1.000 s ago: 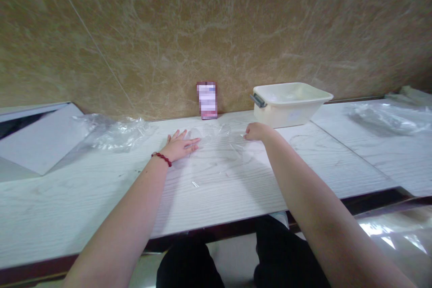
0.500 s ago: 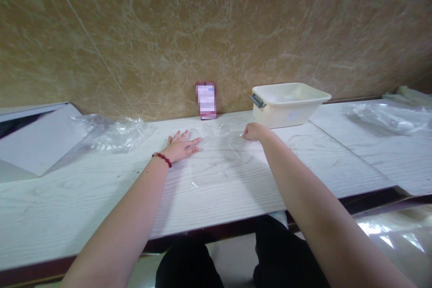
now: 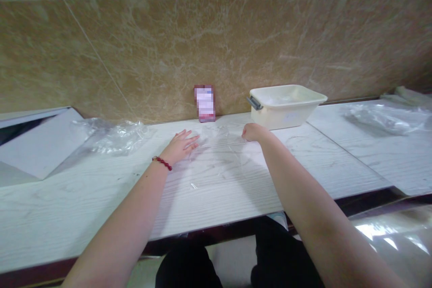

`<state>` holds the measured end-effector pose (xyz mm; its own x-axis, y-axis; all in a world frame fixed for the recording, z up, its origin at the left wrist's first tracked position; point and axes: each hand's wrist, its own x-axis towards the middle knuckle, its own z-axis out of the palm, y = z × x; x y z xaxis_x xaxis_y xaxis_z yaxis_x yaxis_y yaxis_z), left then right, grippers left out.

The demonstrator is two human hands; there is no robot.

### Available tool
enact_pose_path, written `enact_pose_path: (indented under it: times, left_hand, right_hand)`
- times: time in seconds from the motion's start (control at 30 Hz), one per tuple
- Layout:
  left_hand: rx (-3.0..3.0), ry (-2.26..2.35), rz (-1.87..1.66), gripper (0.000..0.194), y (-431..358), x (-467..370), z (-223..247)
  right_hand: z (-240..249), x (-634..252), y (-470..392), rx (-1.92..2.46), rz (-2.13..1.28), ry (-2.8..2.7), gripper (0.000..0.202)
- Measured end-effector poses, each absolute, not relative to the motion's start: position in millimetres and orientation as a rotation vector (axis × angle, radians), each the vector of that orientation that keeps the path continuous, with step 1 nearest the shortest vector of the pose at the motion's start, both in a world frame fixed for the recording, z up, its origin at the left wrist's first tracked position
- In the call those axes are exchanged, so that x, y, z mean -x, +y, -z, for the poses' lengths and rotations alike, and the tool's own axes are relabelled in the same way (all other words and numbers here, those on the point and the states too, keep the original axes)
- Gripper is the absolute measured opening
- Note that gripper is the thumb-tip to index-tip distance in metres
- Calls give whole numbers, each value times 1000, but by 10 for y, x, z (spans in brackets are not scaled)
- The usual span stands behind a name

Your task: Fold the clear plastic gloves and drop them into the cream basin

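Observation:
A clear plastic bag or sheet [image 3: 219, 153] lies flat on the white wood-grain table, its edges hard to make out. My left hand [image 3: 181, 146], with a dark red bead bracelet [image 3: 162, 162] at the wrist, rests on its left side, fingers apart. On the other side my right hand [image 3: 254, 132] is closed, pinching the plastic's upper right edge. Behind the plastic, a phone [image 3: 205, 104] with a blurred screen leans on the wall.
A cream plastic bin [image 3: 280, 117] with a grey handle stands beyond my right hand. Crumpled clear plastic [image 3: 116, 137] lies to the left, beside a white box [image 3: 40, 144]. More clear plastic [image 3: 388, 117] is at far right. A brown marble wall [image 3: 151, 49] bounds the table's back.
The left hand's fingers have drawn somewhat closer together. My right hand stays in about the same place on the plastic. The view has tilted slightly.

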<state>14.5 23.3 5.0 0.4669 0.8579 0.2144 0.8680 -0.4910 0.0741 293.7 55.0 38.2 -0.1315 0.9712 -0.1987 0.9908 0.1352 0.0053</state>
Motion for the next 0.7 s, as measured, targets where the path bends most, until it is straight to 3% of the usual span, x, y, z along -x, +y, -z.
enact_pose_path:
  times: [0.13, 0.3, 0.5, 0.7]
  left_hand:
    - [2743, -1318, 457, 42, 80, -415, -137]
    - [2882, -1131, 108, 39, -183, -961, -204]
    - [2879, -1296, -10, 49, -208, -1313, -189]
    - [2956, -1386, 199, 47, -219, -1306, -85]
  right_hand:
    - [-419, -2949, 533, -2003, 165, 2282, 32]
    - [-389, -2991, 553, -2044, 135, 2329, 35]
    - [-384, -2997, 550, -2074, 107, 2351, 35]
    - [-513, -2954, 442, -2065, 162, 2393, 33]
